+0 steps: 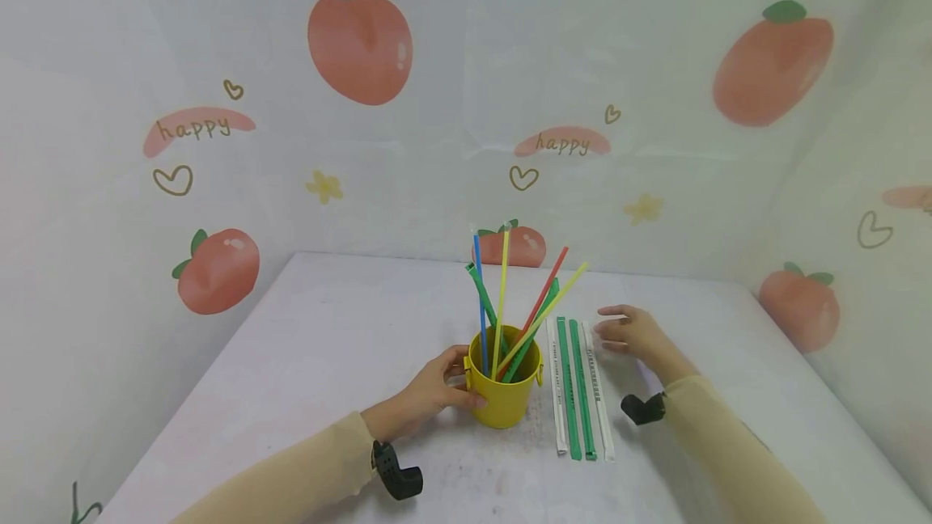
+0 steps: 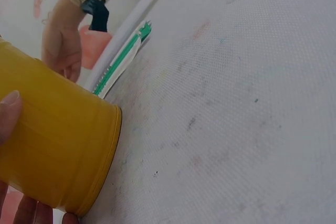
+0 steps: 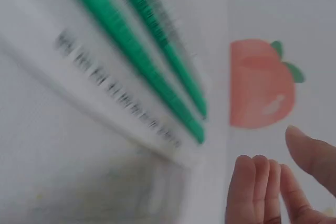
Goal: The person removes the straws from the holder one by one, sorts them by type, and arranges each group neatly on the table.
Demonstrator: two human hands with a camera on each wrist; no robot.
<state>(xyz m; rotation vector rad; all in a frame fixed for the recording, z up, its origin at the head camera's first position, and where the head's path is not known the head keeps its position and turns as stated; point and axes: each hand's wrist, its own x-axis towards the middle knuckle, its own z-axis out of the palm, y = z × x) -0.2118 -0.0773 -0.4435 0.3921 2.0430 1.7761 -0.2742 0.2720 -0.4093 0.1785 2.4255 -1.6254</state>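
A small yellow metal bucket [image 1: 502, 404] stands upright on the table, and my left hand [image 1: 435, 388] grips its left side. In the left wrist view the thumb [image 2: 9, 115] lies against the bucket wall, with other fingers partly hidden around it. Out of the bucket lean a blue straw [image 1: 478, 281], a red straw [image 1: 548, 285], yellow straws [image 1: 504, 277] and green wrapped straws [image 1: 484, 294]. Just right of a row of green [image 1: 566, 378] and white [image 1: 599, 395] paper-wrapped straws, my right hand [image 1: 632, 333] hovers with fingers extended, holding nothing.
The white table [image 1: 349, 322] meets a pale curtain [image 1: 451, 160] printed with red fruit at the back and sides. A black wrist camera [image 1: 396, 471] sits on the left wrist, another black camera [image 1: 644, 408] on the right.
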